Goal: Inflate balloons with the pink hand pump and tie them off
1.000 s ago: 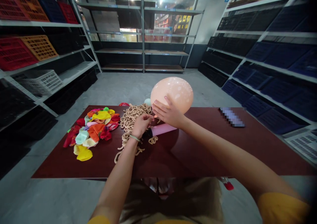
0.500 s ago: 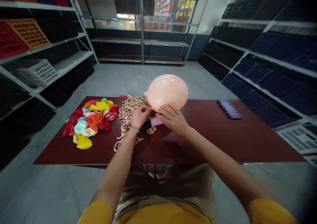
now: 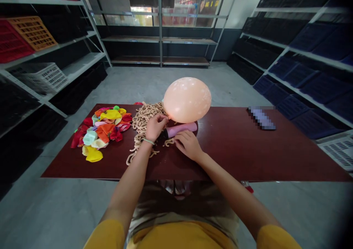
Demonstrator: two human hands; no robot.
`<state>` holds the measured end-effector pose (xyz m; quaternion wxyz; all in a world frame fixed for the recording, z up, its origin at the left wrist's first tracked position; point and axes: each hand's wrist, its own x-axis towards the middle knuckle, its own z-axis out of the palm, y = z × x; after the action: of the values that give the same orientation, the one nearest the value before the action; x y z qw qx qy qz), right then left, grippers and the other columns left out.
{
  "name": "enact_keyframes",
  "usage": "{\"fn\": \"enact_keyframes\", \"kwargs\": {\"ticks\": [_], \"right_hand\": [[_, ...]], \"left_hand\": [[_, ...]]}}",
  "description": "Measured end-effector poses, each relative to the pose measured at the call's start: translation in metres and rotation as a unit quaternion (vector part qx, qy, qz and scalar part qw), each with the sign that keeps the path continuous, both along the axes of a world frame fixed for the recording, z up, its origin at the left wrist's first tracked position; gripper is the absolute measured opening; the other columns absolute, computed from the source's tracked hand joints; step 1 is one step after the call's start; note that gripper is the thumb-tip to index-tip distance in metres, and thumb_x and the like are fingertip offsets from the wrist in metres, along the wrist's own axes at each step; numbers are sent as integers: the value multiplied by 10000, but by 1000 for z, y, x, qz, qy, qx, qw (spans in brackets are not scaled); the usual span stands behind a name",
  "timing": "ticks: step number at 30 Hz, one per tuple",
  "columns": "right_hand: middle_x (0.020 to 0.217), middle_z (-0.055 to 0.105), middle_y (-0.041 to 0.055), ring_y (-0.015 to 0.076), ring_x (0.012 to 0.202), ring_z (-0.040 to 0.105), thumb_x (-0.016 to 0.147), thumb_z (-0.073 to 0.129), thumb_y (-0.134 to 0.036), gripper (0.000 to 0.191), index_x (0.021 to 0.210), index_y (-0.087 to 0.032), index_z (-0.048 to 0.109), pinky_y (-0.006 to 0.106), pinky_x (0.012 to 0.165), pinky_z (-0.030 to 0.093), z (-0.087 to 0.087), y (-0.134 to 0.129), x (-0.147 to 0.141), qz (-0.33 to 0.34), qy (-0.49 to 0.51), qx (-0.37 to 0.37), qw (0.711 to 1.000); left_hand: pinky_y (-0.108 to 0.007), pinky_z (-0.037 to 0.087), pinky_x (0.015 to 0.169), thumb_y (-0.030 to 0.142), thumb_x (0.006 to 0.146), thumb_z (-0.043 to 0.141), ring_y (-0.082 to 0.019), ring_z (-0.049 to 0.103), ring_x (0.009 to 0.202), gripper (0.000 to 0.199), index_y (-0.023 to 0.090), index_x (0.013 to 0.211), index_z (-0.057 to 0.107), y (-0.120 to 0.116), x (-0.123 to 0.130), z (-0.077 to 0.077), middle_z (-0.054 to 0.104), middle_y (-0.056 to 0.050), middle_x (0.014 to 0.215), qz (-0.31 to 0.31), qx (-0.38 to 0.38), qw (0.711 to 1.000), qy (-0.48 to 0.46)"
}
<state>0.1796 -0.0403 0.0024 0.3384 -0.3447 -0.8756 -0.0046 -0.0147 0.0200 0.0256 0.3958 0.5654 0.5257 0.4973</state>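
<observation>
My left hand (image 3: 156,127) pinches the neck of an inflated peach balloon (image 3: 187,100), which stands up and to the right of the fingertips. Under the balloon lies a pink balloon pump (image 3: 182,129) with a black end near my left hand. My right hand (image 3: 189,144) is low over the table just in front of the pump, thumb and fingers apart. Its fingertips reach a short loose piece of tan cord (image 3: 168,143); whether they touch it is unclear. A tangled heap of tan cord (image 3: 146,117) lies behind and beside my left hand.
Flat balloons in several colours (image 3: 103,129) are piled at the left of the dark red table (image 3: 234,150). A blurred-out phone-like object (image 3: 261,118) lies at the right. Shelves with crates (image 3: 33,34) line the sides; a metal rack (image 3: 160,39) stands behind.
My right hand has left the balloon's neck and moved down toward the loose cord piece, uncovering the pink pump. My left hand keeps its pinch on the balloon. The view has shifted slightly.
</observation>
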Motion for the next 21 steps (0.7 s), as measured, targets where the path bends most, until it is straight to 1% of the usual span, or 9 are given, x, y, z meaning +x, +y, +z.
{"fn": "enact_keyframes", "kwargs": {"ticks": [3,5,8,11,13,14,16,18,21], "right_hand": [[1010,677,79,211,986,596,919,510,-205,94,937,-209,602,405,882,490,3,-1,5,4,120,-40,992],[998,675,73,197,966,612,923,508,-216,68,913,-217,576,389,857,510,4,0,8,11,173,-73,982],[883,660,44,167,825,622,939,518,-285,94,886,-221,563,335,764,524,7,4,10,-2,225,-143,964],[778,624,8,137,673,582,948,518,-362,165,883,-219,567,282,643,496,20,9,13,-12,230,-235,944],[730,601,-15,121,610,542,953,508,-384,189,899,-217,579,258,587,452,37,12,17,-11,203,-278,939],[714,592,-23,116,596,525,953,507,-386,196,900,-216,588,252,576,429,47,14,20,-10,182,-285,941],[715,599,-26,115,627,521,947,518,-371,193,892,-214,616,246,597,397,73,20,25,-1,120,-280,953],[717,620,-29,110,617,506,940,531,-369,202,867,-217,642,243,584,352,104,27,28,-13,51,-257,965],[773,661,-11,119,653,519,931,536,-336,177,915,-214,663,256,600,314,153,43,21,-63,-22,-192,979]], "left_hand": [[-211,386,497,438,801,664,-106,523,511,268,170,816,667,0,0,-1,641,-4,640,-2,-11,1000,0],[-210,385,501,437,806,660,-107,524,510,267,171,817,666,-1,1,-1,633,-1,622,-4,-12,1000,2],[-210,389,505,440,803,662,-107,528,510,269,172,818,663,-1,0,-1,636,1,625,-3,-14,1000,0],[-212,389,507,444,807,659,-108,524,508,273,172,829,665,-1,0,0,629,7,612,-3,-16,1000,3],[-213,390,515,435,816,651,-111,529,517,265,171,840,672,-1,-1,1,629,7,613,-4,-12,1000,13],[-215,393,522,428,821,647,-113,534,524,259,172,846,675,-1,-1,2,633,6,621,-2,-8,1000,17],[-220,401,539,423,831,638,-119,546,538,252,175,856,677,-3,-1,3,643,3,637,6,1,1000,25],[-225,404,556,427,842,629,-125,552,548,253,180,860,678,-5,0,6,643,6,633,18,11,999,41],[-231,404,587,418,861,613,-136,564,575,242,188,857,687,-8,2,9,641,9,627,37,33,995,85]]}}
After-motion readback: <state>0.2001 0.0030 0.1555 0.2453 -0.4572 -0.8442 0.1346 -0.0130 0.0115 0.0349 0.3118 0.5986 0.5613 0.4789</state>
